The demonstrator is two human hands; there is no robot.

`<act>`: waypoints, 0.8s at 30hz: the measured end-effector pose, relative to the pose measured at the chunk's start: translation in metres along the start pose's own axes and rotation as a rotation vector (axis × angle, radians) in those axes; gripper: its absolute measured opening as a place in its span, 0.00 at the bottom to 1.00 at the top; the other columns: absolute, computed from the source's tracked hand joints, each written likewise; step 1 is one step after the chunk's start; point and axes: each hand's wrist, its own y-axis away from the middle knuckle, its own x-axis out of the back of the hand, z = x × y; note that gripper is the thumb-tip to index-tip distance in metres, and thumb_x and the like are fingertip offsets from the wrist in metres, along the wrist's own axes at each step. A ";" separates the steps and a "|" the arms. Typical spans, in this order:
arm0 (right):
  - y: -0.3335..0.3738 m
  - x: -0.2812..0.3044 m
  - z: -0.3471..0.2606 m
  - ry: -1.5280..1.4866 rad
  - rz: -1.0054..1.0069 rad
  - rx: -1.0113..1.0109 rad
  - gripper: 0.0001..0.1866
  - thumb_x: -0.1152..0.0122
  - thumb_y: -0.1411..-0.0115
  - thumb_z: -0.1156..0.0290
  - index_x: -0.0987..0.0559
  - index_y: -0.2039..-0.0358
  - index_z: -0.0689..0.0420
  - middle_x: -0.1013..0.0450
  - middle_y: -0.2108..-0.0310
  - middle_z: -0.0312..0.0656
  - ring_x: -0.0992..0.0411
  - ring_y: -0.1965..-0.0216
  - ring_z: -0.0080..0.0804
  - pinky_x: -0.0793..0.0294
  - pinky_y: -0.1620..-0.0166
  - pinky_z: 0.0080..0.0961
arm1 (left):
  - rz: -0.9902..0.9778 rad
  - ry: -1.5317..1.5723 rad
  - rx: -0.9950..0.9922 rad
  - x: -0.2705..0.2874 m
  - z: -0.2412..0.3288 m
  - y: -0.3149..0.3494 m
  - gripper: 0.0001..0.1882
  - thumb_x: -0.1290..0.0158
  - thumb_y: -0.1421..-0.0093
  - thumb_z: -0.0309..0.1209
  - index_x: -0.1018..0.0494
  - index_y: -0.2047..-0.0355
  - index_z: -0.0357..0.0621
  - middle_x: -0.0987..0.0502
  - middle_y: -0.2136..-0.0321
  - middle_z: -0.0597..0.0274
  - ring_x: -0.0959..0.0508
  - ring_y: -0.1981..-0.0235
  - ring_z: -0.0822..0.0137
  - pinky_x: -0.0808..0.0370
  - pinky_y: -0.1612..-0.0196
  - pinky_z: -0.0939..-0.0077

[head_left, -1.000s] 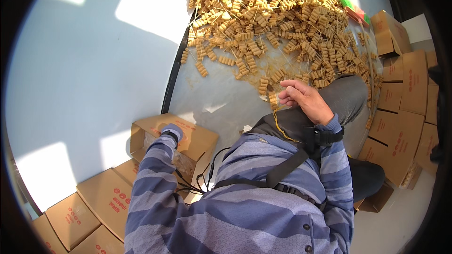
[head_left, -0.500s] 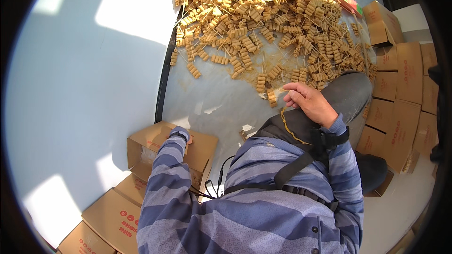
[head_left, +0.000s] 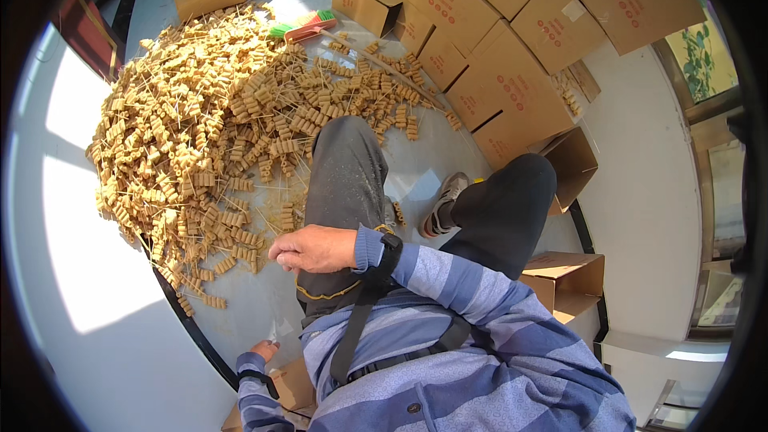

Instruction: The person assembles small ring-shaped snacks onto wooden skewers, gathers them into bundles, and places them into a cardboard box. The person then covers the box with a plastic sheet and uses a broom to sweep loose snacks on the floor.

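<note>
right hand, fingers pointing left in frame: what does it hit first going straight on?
Probably the nearest skewered tan pieces at the edge of the heap, just past the right hand. Hand height above the floor is unclear.

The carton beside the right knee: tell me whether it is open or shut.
Open. The carton lies tipped with its mouth facing the leg, flaps spread, dark inside showing. Whether anything is in it, cannot tell.

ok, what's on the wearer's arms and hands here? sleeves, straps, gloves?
Both arms wear long sleeves striped in blue and grey. A black band wraps each wrist, and a black strap runs from the right band back over the sleeve. The left hand and right hand are bare: no gloves, and no rings can be made out.
</note>
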 end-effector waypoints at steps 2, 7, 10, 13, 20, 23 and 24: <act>0.032 0.013 -0.008 0.028 0.037 0.023 0.17 0.51 0.33 0.64 0.24 0.51 0.62 0.22 0.66 0.45 0.22 0.65 0.36 0.24 0.58 0.33 | 0.218 0.142 -0.096 0.033 0.033 0.024 0.36 0.51 0.38 0.57 0.31 0.38 0.44 0.27 0.42 0.44 0.28 0.39 0.47 0.33 0.37 0.61; 0.157 0.065 -0.028 -0.121 0.243 0.043 0.19 0.54 0.28 0.63 0.27 0.46 0.62 0.22 0.63 0.43 0.23 0.62 0.31 0.24 0.53 0.28 | 0.497 0.216 -0.452 0.120 0.143 0.098 0.30 0.48 0.35 0.45 0.32 0.40 0.36 0.22 0.50 0.42 0.21 0.49 0.51 0.26 0.45 0.62; 0.245 0.098 -0.037 -0.296 0.475 0.014 0.20 0.54 0.25 0.60 0.27 0.42 0.60 0.23 0.57 0.38 0.24 0.55 0.24 0.24 0.50 0.22 | 0.530 0.195 -0.549 0.161 0.211 0.138 0.30 0.48 0.35 0.44 0.33 0.40 0.35 0.22 0.50 0.42 0.20 0.50 0.51 0.25 0.46 0.63; 0.327 0.128 -0.035 -0.193 0.858 0.067 0.18 0.54 0.25 0.65 0.26 0.43 0.61 0.23 0.56 0.41 0.23 0.54 0.28 0.24 0.49 0.22 | 0.552 0.123 -0.664 0.188 0.267 0.169 0.28 0.47 0.35 0.42 0.32 0.41 0.34 0.22 0.51 0.42 0.19 0.52 0.52 0.24 0.49 0.64; 0.425 0.112 0.017 -0.382 1.357 -0.034 0.17 0.53 0.26 0.64 0.26 0.45 0.60 0.22 0.59 0.41 0.22 0.58 0.28 0.23 0.51 0.23 | 0.475 -0.054 -0.838 0.176 0.344 0.203 0.26 0.51 0.33 0.36 0.35 0.41 0.30 0.24 0.49 0.37 0.23 0.48 0.42 0.27 0.44 0.61; 0.433 0.097 0.052 -0.451 1.362 -0.096 0.17 0.52 0.26 0.64 0.25 0.45 0.60 0.21 0.59 0.41 0.21 0.59 0.29 0.23 0.51 0.24 | 0.581 -0.069 -0.755 0.165 0.354 0.212 0.25 0.51 0.33 0.34 0.35 0.40 0.30 0.25 0.49 0.35 0.24 0.46 0.41 0.28 0.43 0.61; 0.431 0.093 0.063 -0.491 1.364 -0.133 0.17 0.52 0.26 0.64 0.25 0.45 0.60 0.21 0.60 0.40 0.22 0.59 0.29 0.23 0.50 0.24 | 0.599 -0.071 -0.759 0.163 0.355 0.214 0.24 0.52 0.33 0.32 0.34 0.41 0.29 0.27 0.48 0.32 0.26 0.45 0.40 0.29 0.43 0.60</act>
